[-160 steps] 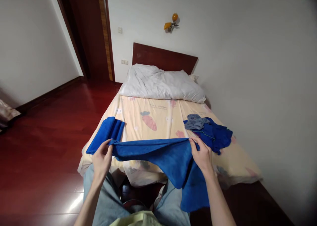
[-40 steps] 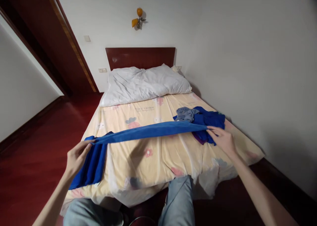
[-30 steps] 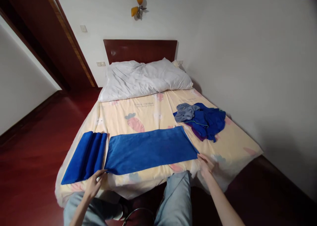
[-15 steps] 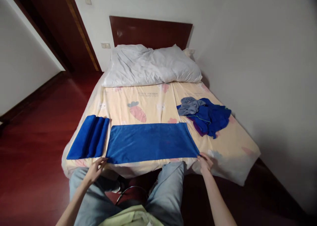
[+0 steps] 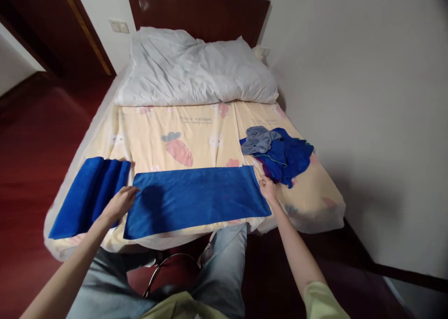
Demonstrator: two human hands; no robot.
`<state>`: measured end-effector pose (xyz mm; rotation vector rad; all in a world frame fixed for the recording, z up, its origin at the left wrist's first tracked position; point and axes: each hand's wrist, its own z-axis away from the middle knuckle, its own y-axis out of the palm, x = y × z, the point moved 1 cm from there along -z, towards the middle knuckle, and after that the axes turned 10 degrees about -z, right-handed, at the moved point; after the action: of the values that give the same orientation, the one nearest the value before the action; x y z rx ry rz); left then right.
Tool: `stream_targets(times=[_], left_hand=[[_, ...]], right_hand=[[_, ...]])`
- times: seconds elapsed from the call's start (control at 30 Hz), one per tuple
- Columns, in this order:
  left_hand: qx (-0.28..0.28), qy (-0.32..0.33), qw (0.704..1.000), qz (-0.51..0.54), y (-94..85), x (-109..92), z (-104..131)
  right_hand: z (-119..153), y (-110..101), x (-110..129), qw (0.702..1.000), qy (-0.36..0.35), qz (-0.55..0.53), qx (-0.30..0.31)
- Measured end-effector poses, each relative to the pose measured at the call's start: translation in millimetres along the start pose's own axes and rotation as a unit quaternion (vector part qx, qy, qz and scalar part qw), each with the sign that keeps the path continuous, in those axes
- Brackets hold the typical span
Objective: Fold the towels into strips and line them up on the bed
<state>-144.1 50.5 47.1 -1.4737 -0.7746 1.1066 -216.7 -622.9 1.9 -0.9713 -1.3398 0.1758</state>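
Note:
A blue towel (image 5: 199, 197) lies spread flat across the front of the bed, its long side towards me. My left hand (image 5: 122, 201) hovers by the towel's left edge, fingers loosely bent and holding nothing; its shadow falls on the cloth. Beside the right edge is my right hand (image 5: 268, 189), slightly curled, with no cloth visible in its fingers. To the left lie folded blue towels (image 5: 79, 193) side by side, partly hidden behind my left hand and forearm. A heap of blue clothes (image 5: 292, 156) with a grey cloth (image 5: 259, 140) on top sits beyond my right hand.
The bed has a yellow sheet (image 5: 206, 151) printed with carrots. A white quilt (image 5: 203, 72) lies bunched against the dark wooden headboard (image 5: 199, 6). A wall (image 5: 378, 100) stands on the right. My legs (image 5: 227, 253) are at the bed's front edge.
Both hands have left the towel's near corners and moved forward along its short sides. The towel stays spread flat. My view has tipped down and shifted.

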Motion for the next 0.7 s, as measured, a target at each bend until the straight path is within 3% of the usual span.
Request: stream_targets(times=[0.13,0.23,0.37,0.5,0.7], left_hand=[[0.028,-0.05,0.998,-0.023,14.8,16.3,-64.7],[0.051,-0.047,0.997,-0.042,28.6,26.4,-90.3],[0.079,-0.046,0.992,-0.089,35.7,36.8,-103.8],[0.132,-0.066,0.984,-0.101,28.7,46.5,-110.7],[0.078,-0.107,0.984,-0.121,16.2,44.7,-113.3]], right_hand=[[-59.9,23.1,11.9,0.993,0.01,0.097,0.058],[-87.3,38.8,7.1,0.989,0.027,0.128,0.071],[-106.2,49.1,-7.6,0.989,0.022,0.12,0.081],[-118.7,46.3,-19.9,0.988,0.034,0.104,0.112],[-120.4,41.4,-20.4,0.99,0.002,0.129,0.052]])
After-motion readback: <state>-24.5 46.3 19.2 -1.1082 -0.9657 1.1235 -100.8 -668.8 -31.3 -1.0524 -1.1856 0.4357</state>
